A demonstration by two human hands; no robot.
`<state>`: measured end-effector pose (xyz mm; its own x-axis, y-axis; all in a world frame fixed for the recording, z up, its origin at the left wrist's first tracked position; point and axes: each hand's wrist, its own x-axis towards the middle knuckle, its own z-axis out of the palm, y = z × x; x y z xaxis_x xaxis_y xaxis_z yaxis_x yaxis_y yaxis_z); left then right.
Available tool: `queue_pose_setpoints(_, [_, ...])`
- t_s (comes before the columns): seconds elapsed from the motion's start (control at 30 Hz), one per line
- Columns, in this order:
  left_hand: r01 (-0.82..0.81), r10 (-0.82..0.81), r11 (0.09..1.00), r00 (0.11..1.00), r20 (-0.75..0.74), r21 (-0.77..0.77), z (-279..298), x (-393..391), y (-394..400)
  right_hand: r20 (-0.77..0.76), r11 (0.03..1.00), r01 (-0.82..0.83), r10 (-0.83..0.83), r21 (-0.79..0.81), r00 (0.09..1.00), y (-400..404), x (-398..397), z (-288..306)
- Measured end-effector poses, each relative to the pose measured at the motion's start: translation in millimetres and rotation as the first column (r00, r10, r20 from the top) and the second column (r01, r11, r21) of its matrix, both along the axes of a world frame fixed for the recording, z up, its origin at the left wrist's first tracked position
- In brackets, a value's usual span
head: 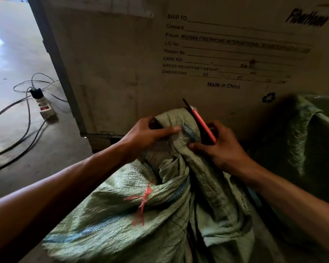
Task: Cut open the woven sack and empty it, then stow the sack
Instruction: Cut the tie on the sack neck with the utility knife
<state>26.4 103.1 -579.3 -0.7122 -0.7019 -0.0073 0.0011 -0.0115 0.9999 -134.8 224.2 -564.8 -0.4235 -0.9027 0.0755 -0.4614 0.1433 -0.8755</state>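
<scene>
Green woven sack (122,209) sits at six o'clock. The left hand (146,133) pinches its bunched top; the right hand (220,147) is wrapped around a red cutter (202,123). Pull the cloth tight and cut away from the fingers.

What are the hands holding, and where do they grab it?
The left hand pinches the bunched top of the green woven sack. The right hand grips the red cutter by its handle's lower end.

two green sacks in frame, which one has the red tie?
The near woven sack under both hands, bunched with a red tie. The other green sack, at right against the cardboard crate, shows none.
</scene>
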Motion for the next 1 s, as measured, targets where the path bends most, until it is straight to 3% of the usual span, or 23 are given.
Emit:
queue_pose_setpoints(0.13, [0.035,-0.024,0.993,0.996,-0.091,0.117,-4.3,6.4,-9.5,0.095,1.000,0.009,-0.006,-0.024,0.995,2.0,-7.6,13.3])
queue_pose_setpoints(0.23, [0.035,-0.013,0.987,0.991,-0.137,0.155,-10.7,2.3,-8.3,0.077,0.999,-0.025,0.027,-0.035,0.997,-1.0,-12.7,18.3])
queue_pose_setpoints(0.33, [-0.044,0.048,0.998,0.995,-0.091,0.049,-4.8,-1.9,-9.3,-0.018,1.000,0.014,-0.015,-0.026,1.000,-7.2,-24.6,20.9])
queue_pose_setpoints(0.47, [-0.020,0.022,0.987,1.000,0.012,-0.157,5.4,-0.4,-11.4,-0.120,0.996,0.083,-0.084,-0.013,0.989,-6.9,-48.9,33.8])
queue_pose_setpoints(0.6, [-0.168,0.209,0.946,0.970,0.127,-0.276,-2.1,-0.4,-15.5,-0.110,0.997,0.062,-0.056,0.049,0.992,-2.2,-43.7,35.6])
queue_pose_setpoints(0.83, [-0.320,0.435,0.880,0.838,0.330,-0.350,-15.0,-4.0,-16.8,-0.183,0.980,0.200,-0.195,0.010,0.964,14.8,-17.9,10.9])
queue_pose_setpoints(1.0, [-0.261,0.396,0.891,0.847,0.355,-0.372,-29.1,-45.9,0.3,-0.125,0.916,0.385,-0.372,0.110,0.920,80.2,-30.0,-31.2])
